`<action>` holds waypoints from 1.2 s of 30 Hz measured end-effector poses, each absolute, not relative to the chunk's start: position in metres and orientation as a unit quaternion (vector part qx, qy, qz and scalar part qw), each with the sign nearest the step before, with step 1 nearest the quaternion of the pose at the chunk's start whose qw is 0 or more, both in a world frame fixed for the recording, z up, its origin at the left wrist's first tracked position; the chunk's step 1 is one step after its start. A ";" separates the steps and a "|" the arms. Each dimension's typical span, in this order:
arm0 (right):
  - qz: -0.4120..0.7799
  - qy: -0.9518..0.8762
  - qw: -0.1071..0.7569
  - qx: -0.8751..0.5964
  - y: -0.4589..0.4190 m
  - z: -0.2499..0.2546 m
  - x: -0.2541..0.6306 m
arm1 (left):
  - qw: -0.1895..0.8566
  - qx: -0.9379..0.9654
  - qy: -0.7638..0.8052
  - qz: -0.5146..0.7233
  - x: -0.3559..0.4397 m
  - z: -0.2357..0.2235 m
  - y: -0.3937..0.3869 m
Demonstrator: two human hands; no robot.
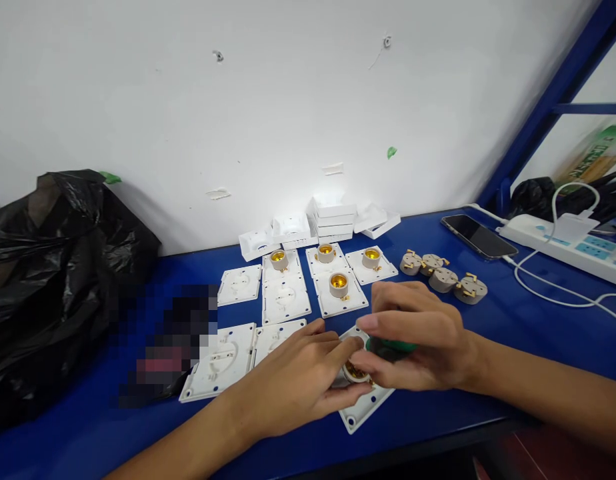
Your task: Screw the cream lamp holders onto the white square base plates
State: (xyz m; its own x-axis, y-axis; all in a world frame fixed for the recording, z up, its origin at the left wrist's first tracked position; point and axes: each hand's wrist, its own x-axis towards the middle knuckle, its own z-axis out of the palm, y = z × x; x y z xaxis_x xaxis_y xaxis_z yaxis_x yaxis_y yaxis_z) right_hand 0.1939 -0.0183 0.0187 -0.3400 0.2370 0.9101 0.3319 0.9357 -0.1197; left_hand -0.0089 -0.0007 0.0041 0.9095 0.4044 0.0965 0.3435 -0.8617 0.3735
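Note:
My left hand (308,370) grips a lamp socket (357,375) with a brass-coloured inside, on a square white plate (355,417) near the table's front edge. Curled round a green-and-black handle, apparently of a screwdriver (394,348), my right hand (423,333) sits just above and beside the socket. The tool's tip is hidden by the fingers. Behind the hands, more white plates carry upright sockets, among them one socket (339,285) in the middle. Bare white plates (238,340) lie to the left, one partly under my left hand.
Several loose sockets (471,289) lie upside down at the right. White square covers (333,230) are stacked against the wall. A phone (478,236), its white cable and a power strip (578,248) occupy the back right. A black plastic bag (73,267) stands at the left.

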 end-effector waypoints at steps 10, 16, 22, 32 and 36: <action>0.092 -0.835 0.536 -0.084 -0.017 0.018 0.195 | 0.196 0.957 0.195 0.085 -0.009 0.005 -0.002; 0.088 -0.838 0.532 -0.082 -0.019 0.016 0.195 | 0.211 0.954 0.191 0.095 -0.010 0.005 -0.003; 0.059 -0.832 0.542 -0.106 -0.016 0.011 0.196 | 0.203 0.957 0.185 0.090 -0.009 0.004 -0.001; 0.051 -0.837 0.536 -0.096 -0.017 0.012 0.195 | 0.205 0.954 0.201 0.084 -0.009 0.006 -0.004; 0.039 -0.836 0.539 -0.093 -0.016 0.012 0.195 | 0.207 0.954 0.199 0.083 -0.009 0.006 -0.004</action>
State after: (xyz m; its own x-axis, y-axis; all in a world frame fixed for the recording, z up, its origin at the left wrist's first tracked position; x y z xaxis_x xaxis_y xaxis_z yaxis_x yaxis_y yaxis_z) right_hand 0.1952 -0.0164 0.0123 -0.4025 0.1977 0.8938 0.1135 0.9797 -0.1655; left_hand -0.0086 -0.0036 0.0062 0.9067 0.4150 0.0756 0.3465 -0.8349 0.4278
